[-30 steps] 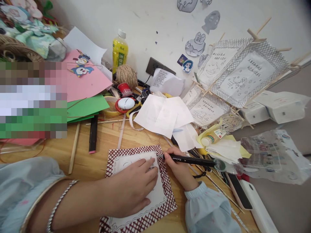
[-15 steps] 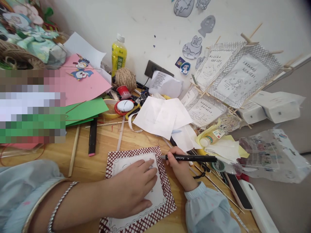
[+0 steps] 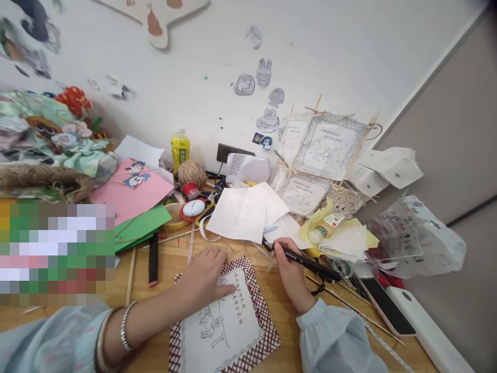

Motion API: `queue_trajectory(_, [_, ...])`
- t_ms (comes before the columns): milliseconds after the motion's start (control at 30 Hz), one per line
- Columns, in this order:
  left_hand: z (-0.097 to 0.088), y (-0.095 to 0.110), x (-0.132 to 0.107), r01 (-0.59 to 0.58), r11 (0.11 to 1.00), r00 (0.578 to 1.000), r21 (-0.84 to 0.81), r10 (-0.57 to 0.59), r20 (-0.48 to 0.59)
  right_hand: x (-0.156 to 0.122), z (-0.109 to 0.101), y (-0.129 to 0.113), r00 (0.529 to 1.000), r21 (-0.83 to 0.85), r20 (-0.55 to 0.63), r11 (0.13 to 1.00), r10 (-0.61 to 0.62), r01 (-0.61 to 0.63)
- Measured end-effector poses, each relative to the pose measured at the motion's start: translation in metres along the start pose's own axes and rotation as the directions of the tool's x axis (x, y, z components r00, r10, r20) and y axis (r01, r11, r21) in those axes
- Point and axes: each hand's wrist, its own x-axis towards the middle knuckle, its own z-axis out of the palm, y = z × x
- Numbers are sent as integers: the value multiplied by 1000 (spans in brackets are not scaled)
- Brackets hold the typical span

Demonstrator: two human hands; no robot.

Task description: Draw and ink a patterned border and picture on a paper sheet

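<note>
My right hand (image 3: pixel 291 272) grips a black marker pen (image 3: pixel 316 267) with its grey tip to the left, held off the paper's upper right side. The paper card (image 3: pixel 248 324) lies tilted on the wooden table, with a dark red lattice border, a wavy inner line, handwritten characters and a line drawing of figures. Across its upper left part rests my left hand (image 3: pixel 205 274), thumb stretched out over the sheet and fingers lying on its top edge. Below the wrist is a silver bracelet (image 3: pixel 125 324).
Blank white sheets (image 3: pixel 236 212) lie behind the card. Further back are a twine ball (image 3: pixel 191 174), a yellow drink bottle (image 3: pixel 180 150) and a stick frame with drawings (image 3: pixel 330 147). Another black marker (image 3: pixel 154 261) lies left, green paper (image 3: pixel 143 228) beyond it. A phone (image 3: pixel 384 305) is at right.
The view has tipped up, showing more wall. My left hand has slid toward the card's upper left, uncovering the drawing and characters. The pen has moved off the card's border and tilted.
</note>
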Motion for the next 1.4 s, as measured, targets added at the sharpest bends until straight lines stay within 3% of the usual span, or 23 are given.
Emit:
queue_trajectory(100, [-1, 0, -1, -8, 997, 1000, -73, 7, -16, -1, -2, -7, 999, 40, 28, 999, -15, 14])
queue_trajectory(233, [-5, 3, -3, -169, 983, 986, -75, 167, -30, -5, 2, -11, 987, 106, 154, 993, 36, -53])
queue_trajectory(367, [-6, 7, -6, -284, 956, 959, -69, 285, 3, -8, 12, -6, 956, 56, 278, 991, 98, -118])
queue_trajectory(500, [-6, 9, -12, -343, 937, 937, -58, 346, 41, -8, 18, -6, 939, -14, 337, 998, 67, -66])
queue_trajectory(867, [-2, 9, -14, -373, 928, 925, -7, 373, 73, -10, 13, -5, 910, -153, 414, 986, 1, 69])
queue_trajectory(1167, [-8, 14, -13, -365, 931, 922, 1, 362, 137, -9, 14, -8, 916, -159, 401, 986, 26, 42])
queue_trajectory(1400, [-3, 11, -14, -393, 919, 919, -10, 393, 41, -9, 13, -12, 921, -159, 388, 987, 29, 36])
